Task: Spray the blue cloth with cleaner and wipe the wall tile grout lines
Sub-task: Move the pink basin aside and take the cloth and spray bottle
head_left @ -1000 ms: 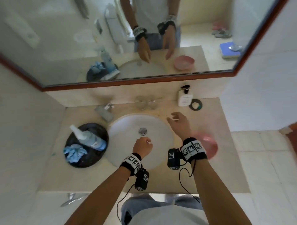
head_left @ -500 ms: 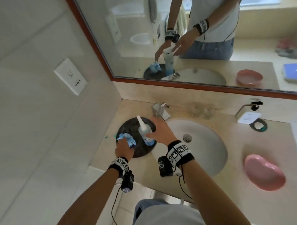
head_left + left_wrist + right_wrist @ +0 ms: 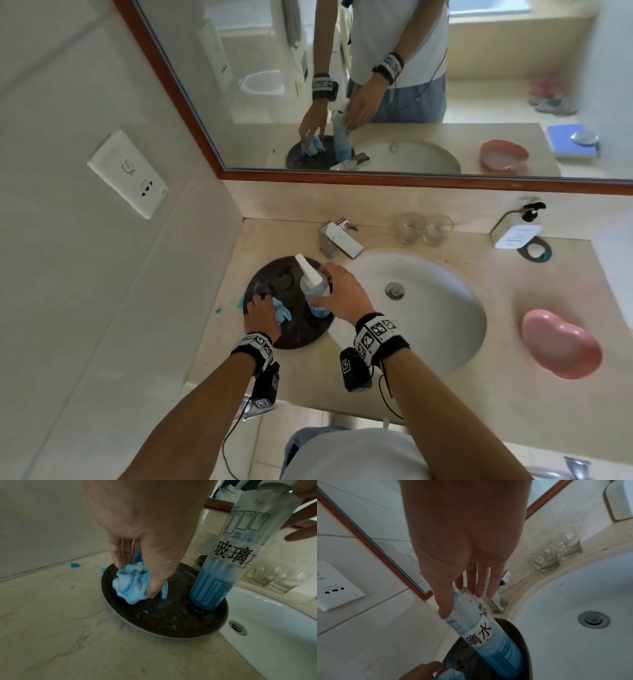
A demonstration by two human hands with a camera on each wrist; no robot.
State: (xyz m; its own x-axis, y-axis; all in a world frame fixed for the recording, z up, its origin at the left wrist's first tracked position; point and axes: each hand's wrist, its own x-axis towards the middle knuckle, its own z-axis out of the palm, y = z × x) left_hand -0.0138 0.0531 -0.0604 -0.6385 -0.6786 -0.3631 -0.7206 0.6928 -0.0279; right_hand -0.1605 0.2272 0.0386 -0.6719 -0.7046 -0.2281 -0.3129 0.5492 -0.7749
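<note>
Left hand (image 3: 145,524) pinches the blue cloth (image 3: 132,582); right hand (image 3: 464,536), fingers nearly straight, clasps the spray bottle (image 3: 488,632).

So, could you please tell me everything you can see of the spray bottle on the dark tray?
The spray bottle is a slim, clear plastic cylinder, about half full of blue liquid, with a white nozzle head and a white label in black Chinese characters. It stands on the dark round tray, tilted, beside the sink. The right hand wraps its upper part, thumb on one side and fingers on the other.
</note>
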